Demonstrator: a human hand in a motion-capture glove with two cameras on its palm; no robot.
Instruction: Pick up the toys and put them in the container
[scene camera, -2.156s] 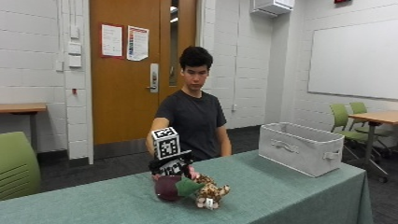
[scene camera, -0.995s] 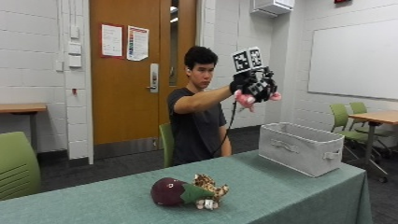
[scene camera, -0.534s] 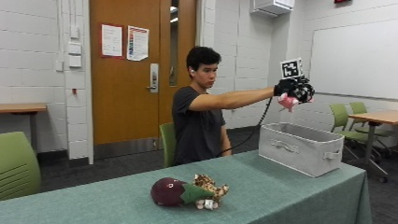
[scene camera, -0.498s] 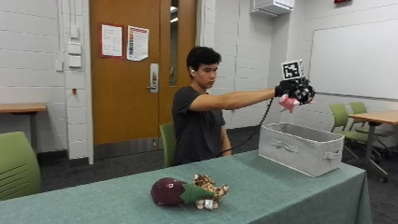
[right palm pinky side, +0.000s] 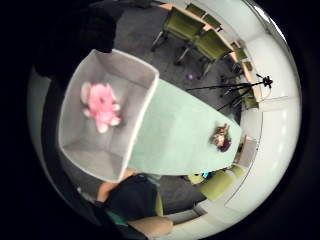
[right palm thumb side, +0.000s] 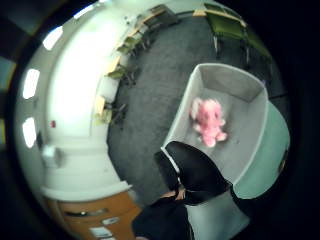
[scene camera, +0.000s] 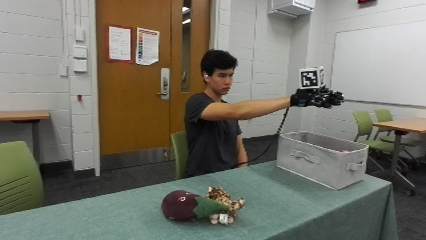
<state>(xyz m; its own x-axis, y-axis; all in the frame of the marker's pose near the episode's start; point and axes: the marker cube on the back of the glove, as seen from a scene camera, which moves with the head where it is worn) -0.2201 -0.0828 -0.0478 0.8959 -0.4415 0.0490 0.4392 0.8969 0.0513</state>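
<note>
The gloved right hand is hovering high over the grey fabric container, grip spread and empty, with the pink plush toy lying inside. Next, I judge, it is reaching back for the maroon plush eggplant and brown spotted plush toy on the green-clothed worktop.

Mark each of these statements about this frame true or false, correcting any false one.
1. The pink plush toy lies inside the grey container. True.
2. The gloved right hand grips the pink toy. False: its fingers are spread and hold nothing.
3. The dark red toy and the spotted toy lie on the green table. True.
4. The container stands on the floor. False: it stands at the table's end.
</note>
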